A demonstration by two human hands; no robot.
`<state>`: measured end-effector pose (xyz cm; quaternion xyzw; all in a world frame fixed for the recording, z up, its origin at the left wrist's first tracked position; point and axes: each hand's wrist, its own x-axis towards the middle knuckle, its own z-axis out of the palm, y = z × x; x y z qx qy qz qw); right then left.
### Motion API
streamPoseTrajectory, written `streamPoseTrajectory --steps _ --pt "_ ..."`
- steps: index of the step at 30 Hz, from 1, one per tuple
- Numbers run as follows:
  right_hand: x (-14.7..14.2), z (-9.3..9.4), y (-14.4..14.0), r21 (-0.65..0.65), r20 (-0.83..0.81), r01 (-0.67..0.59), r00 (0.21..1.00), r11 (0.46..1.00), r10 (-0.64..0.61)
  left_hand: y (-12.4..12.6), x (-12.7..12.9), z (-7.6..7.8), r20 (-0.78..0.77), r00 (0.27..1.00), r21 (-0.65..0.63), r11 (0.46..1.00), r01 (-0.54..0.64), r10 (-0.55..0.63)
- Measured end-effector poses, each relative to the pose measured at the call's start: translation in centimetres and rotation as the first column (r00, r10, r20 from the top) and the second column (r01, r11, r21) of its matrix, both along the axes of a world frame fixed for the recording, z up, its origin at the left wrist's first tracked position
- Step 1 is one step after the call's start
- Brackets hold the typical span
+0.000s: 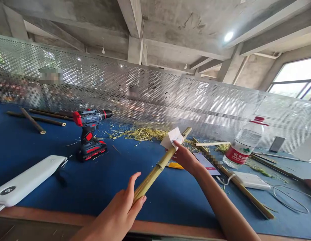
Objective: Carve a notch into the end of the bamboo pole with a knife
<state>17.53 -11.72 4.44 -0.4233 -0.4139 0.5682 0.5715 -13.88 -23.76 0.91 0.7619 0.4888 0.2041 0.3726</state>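
A greenish-yellow bamboo pole [155, 171] slants up and away from me above the blue tabletop. My left hand [121, 204] is closed round its near end, with one finger lifted off the pole. Towards the far end, my right hand [184, 155] presses a folded pale paper sheet [172, 138] against the bamboo. Faint blue print shows on the sheet, whose underside is hidden. A yellow ribbed handle [175, 165] lies on the table just beneath my right hand, partly covered.
A cordless drill [91, 134] stands at left, behind a white power bank [29, 180]. Bamboo shavings [145, 134] lie before a perforated metal screen [115, 87]. Right are a phone [207, 163], water bottle [245, 144], white charger [252, 180] and another bamboo pole [250, 197].
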Motion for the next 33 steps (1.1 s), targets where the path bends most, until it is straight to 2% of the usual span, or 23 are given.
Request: streamPoseTrajectory --steps 3,8,12,14,16,19,24,25,26,27,28,30,32,33 --pt "0.3 0.0 0.1 -0.026 0.010 0.003 1.000 1.000 -0.003 -0.2 -0.2 0.0 0.039 0.999 -0.010 1.000 0.009 -0.009" --pt "0.3 -0.3 0.7 0.045 -0.028 0.221 0.975 0.974 -0.220 -0.5 -0.2 -0.6 0.132 0.991 -0.039 0.999 -0.005 0.010" --pt "-1.1 -0.4 0.3 0.090 -0.096 0.336 0.940 0.938 -0.328 -1.0 -0.5 -1.0 0.222 0.975 -0.051 0.998 0.027 -0.015" --pt "-1.8 -0.2 -0.1 0.091 -0.138 0.365 0.926 0.927 -0.351 -1.2 -0.6 -0.9 0.218 0.976 -0.152 0.988 0.038 -0.004" --pt "-2.2 0.1 -0.5 0.083 -0.172 0.377 0.917 0.923 -0.359 -1.4 -0.6 -0.6 0.252 0.968 -0.334 0.939 0.085 0.002" --pt "-2.5 0.5 -0.9 0.080 -0.214 0.379 0.910 0.922 -0.356 -1.5 -0.4 -0.1 0.420 0.907 -0.539 0.814 0.218 0.035" --pt "-2.7 0.7 -1.1 0.093 -0.254 0.364 0.909 0.927 -0.332 -1.5 -0.1 0.7 0.636 0.721 -0.714 0.564 0.414 0.276" --pt "-2.8 0.7 -1.1 0.092 -0.258 0.367 0.907 0.926 -0.334 -1.6 0.0 0.7 0.649 0.698 -0.722 0.535 0.439 0.302" --pt "-2.8 0.7 -1.2 0.090 -0.260 0.371 0.905 0.924 -0.337 -1.8 0.0 0.8 0.653 0.690 -0.723 0.530 0.444 0.312" --pt "-2.8 0.7 -1.2 0.088 -0.262 0.376 0.902 0.923 -0.342 -2.0 0.1 0.7 0.644 0.702 -0.721 0.547 0.425 0.304" --pt "-2.8 0.8 -1.1 0.085 -0.263 0.383 0.899 0.920 -0.350 -2.3 0.2 0.7 0.622 0.729 -0.714 0.587 0.381 0.284" --pt "-2.5 1.1 -1.1 0.077 -0.267 0.409 0.887 0.909 -0.376 -2.9 0.2 0.6 0.526 0.822 -0.653 0.722 0.227 0.218" --pt "-1.9 1.7 -1.0 0.076 -0.275 0.448 0.868 0.891 -0.414 -3.4 0.2 0.6 0.398 0.904 -0.451 0.891 0.046 0.155" --pt "-1.4 2.0 -0.9 0.079 -0.281 0.471 0.856 0.879 -0.433 -3.7 0.1 0.6 0.345 0.928 -0.325 0.946 -0.022 0.140"
